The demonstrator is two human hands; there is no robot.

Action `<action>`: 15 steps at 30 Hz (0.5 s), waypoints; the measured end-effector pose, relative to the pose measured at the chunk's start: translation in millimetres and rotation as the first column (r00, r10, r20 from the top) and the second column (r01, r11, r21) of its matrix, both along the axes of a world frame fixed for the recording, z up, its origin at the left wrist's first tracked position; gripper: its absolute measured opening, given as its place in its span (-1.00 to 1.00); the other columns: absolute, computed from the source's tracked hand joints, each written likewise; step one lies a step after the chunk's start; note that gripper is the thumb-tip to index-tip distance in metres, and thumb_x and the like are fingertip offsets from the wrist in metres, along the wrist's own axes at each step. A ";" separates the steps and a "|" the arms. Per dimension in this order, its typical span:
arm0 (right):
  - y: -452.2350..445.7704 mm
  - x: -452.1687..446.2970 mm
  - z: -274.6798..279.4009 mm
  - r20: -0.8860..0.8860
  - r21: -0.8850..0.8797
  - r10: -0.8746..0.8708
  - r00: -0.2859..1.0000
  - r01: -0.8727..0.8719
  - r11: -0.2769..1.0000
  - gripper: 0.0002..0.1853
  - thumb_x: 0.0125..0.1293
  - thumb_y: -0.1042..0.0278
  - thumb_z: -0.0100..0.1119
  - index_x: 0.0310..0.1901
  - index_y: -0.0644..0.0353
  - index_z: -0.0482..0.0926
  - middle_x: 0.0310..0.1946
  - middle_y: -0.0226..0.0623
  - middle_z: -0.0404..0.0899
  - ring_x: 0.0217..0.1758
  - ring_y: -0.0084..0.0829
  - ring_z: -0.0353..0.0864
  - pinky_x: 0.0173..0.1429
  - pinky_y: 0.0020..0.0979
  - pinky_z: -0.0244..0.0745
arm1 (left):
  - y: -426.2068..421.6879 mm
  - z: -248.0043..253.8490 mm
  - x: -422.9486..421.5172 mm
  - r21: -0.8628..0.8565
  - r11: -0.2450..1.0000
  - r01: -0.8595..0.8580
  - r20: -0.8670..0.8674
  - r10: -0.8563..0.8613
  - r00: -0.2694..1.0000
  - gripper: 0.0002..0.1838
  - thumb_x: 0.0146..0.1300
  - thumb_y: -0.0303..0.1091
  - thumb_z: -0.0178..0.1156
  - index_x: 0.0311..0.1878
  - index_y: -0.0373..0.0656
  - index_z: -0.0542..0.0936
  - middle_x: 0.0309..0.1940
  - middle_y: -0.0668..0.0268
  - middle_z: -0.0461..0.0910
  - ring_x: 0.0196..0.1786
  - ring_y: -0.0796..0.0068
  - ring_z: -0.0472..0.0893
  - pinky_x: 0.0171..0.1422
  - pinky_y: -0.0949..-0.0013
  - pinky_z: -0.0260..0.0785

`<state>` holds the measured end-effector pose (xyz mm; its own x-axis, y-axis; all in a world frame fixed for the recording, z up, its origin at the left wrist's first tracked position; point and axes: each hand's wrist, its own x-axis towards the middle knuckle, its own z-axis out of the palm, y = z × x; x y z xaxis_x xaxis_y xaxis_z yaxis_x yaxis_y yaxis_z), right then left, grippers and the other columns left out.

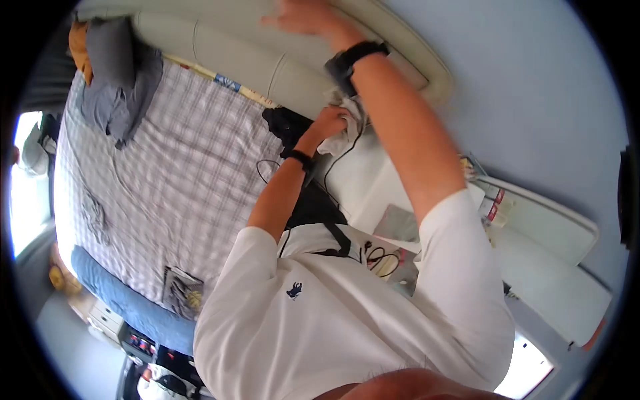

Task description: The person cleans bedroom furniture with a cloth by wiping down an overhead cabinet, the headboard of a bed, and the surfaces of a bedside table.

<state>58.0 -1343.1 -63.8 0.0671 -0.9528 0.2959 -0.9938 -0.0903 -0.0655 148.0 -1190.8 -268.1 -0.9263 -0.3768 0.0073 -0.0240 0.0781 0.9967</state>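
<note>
My left hand [330,122], with a dark band at the wrist, is closed on a crumpled light grey cloth [345,137] beside the bed's padded headboard. A dark cable runs down from the cloth. Black fabric [287,127] lies just left of that hand. My right hand [300,17] is raised over the headboard [233,43] at the top edge, blurred and partly cut off. Its visible fingers look apart, and nothing shows in them. A black watch [343,70] is on the right wrist.
The bed has a checked sheet [193,147], grey pillows [110,53] and a rolled blue blanket [127,300]. A packet [182,292] lies on it. On the right are a white cabinet [550,280], a tray-like white panel [553,223] and a coiled cable [383,260].
</note>
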 end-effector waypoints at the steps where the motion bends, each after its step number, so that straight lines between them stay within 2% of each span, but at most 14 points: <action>1: 9.2 4.8 15.9 0.038 0.133 -0.012 0.999 0.007 0.991 -0.36 0.30 -0.03 0.18 0.31 0.18 0.39 0.46 -0.05 0.22 0.56 -0.03 0.10 0.59 0.09 -0.04 | -8.9 7.6 12.0 0.125 0.987 -0.100 0.016 0.099 0.995 -0.64 0.15 -0.53 0.17 0.05 -0.23 0.66 -0.20 0.23 0.73 -0.19 0.38 0.66 -0.03 0.30 0.53; 2: 20.8 11.1 31.0 0.074 0.258 -0.027 0.997 0.007 0.966 -0.33 0.29 -0.19 0.16 0.30 0.08 0.43 0.54 -0.15 0.13 0.62 -0.08 0.01 0.61 0.12 -0.12 | -25.5 14.9 24.5 0.207 0.961 -0.182 0.069 0.171 0.983 -0.63 0.20 -0.54 0.14 0.09 -0.25 0.63 -0.17 0.26 0.72 -0.18 0.41 0.64 -0.03 0.32 0.52; 3: 39.5 17.4 14.5 0.182 0.226 -0.051 0.982 0.009 0.974 -0.32 0.28 -0.21 0.15 0.30 0.10 0.43 0.54 -0.08 0.10 0.63 -0.02 -0.03 0.59 0.18 -0.17 | -44.2 37.0 38.7 0.285 0.920 -0.268 0.122 0.243 0.962 -0.62 0.24 -0.54 0.12 0.14 -0.26 0.60 -0.15 0.30 0.70 -0.16 0.45 0.63 -0.03 0.35 0.52; 4: 61.7 26.0 -5.6 0.291 0.193 -0.071 0.954 0.014 0.981 -0.30 0.28 -0.22 0.15 0.30 0.12 0.42 0.55 -0.01 0.08 0.63 0.04 -0.06 0.57 0.25 -0.21 | -66.7 90.9 58.1 0.320 0.886 -0.336 0.209 0.280 0.937 -0.61 0.28 -0.53 0.09 0.18 -0.26 0.57 -0.12 0.31 0.68 -0.13 0.48 0.63 0.00 0.39 0.51; 6: 114.7 59.0 8.9 0.446 0.412 -0.375 0.813 0.185 0.892 -0.28 0.27 -0.16 0.20 0.33 0.15 0.38 0.54 0.05 0.06 0.59 0.06 0.04 0.55 0.14 0.01 | -111.7 108.7 71.2 0.354 0.805 -0.477 -0.087 0.536 0.840 -0.55 0.19 -0.59 0.00 0.14 -0.18 0.63 -0.07 0.31 0.66 -0.14 0.47 0.60 -0.06 0.42 0.49; 8: 163.5 77.4 7.6 0.741 0.235 -0.233 0.630 0.081 0.969 -0.27 0.31 -0.05 0.22 0.40 0.17 0.29 0.48 0.11 0.17 0.50 0.08 0.25 0.46 -0.02 0.25 | -146.5 161.6 68.8 0.209 0.829 -0.519 -0.274 0.559 0.782 -0.51 0.21 -0.61 -0.03 0.23 -0.20 0.56 -0.04 0.30 0.65 -0.16 0.42 0.61 -0.01 0.38 0.49; 9: 185.9 84.4 15.7 0.745 0.218 -0.242 0.622 0.116 0.969 -0.27 0.31 -0.05 0.22 0.40 0.17 0.29 0.48 0.11 0.17 0.50 0.08 0.25 0.46 -0.02 0.25 | -160.9 175.7 60.5 0.194 0.850 -0.489 -0.284 0.526 0.802 -0.51 0.21 -0.61 -0.03 0.23 -0.20 0.56 -0.04 0.30 0.65 -0.16 0.42 0.61 -0.01 0.38 0.49; 11: 241.2 103.5 29.0 0.705 0.441 -0.380 0.598 0.050 0.896 -0.24 0.35 -0.02 0.22 0.45 0.18 0.19 0.38 0.11 0.34 0.36 0.09 0.43 0.37 -0.16 0.40 | -180.2 190.8 33.0 -0.072 0.914 -0.399 -0.418 0.336 0.844 -0.46 0.20 -0.63 -0.07 0.26 -0.15 0.54 -0.02 0.27 0.65 -0.11 0.38 0.61 0.02 0.33 0.48; 12: 271.2 115.2 33.5 0.713 0.441 -0.407 0.571 0.087 0.893 -0.24 0.35 -0.02 0.22 0.45 0.18 0.19 0.38 0.11 0.34 0.36 0.09 0.43 0.37 -0.16 0.40 | -179.7 193.1 17.5 -0.197 0.917 -0.348 -0.463 0.226 0.857 -0.44 0.19 -0.65 -0.09 0.27 -0.12 0.53 -0.02 0.25 0.65 -0.09 0.36 0.62 0.04 0.31 0.47; 13: 300.3 123.1 38.2 0.729 0.479 -0.430 0.533 0.051 0.876 -0.28 0.40 0.00 0.19 0.44 0.20 0.19 0.31 0.12 0.40 0.34 0.04 0.45 0.35 -0.19 0.40 | -172.5 192.5 1.0 -0.314 0.899 -0.305 -0.503 0.114 0.857 -0.41 0.19 -0.66 -0.10 0.29 -0.09 0.52 -0.01 0.23 0.65 -0.06 0.34 0.62 0.06 0.29 0.46; 14: 329.8 128.0 41.2 0.743 0.513 -0.450 0.496 0.010 0.858 -0.31 0.45 0.02 0.17 0.44 0.22 0.19 0.24 0.13 0.45 0.32 -0.02 0.48 0.33 -0.22 0.41 | -159.0 188.4 -14.3 -0.314 0.910 -0.270 -0.498 0.084 0.863 -0.41 0.19 -0.66 -0.10 0.29 -0.09 0.52 -0.01 0.23 0.65 -0.06 0.34 0.62 0.06 0.29 0.46; 15: 358.8 131.0 36.8 0.743 0.517 -0.468 0.478 0.032 0.855 -0.31 0.45 0.02 0.17 0.44 0.22 0.19 0.24 0.13 0.45 0.32 -0.02 0.48 0.33 -0.22 0.41 | -142.8 185.6 -26.6 -0.418 0.871 -0.258 -0.340 0.113 0.933 -0.41 0.21 -0.66 -0.09 0.29 -0.03 0.53 -0.10 0.23 0.65 -0.11 0.34 0.61 0.01 0.26 0.46</action>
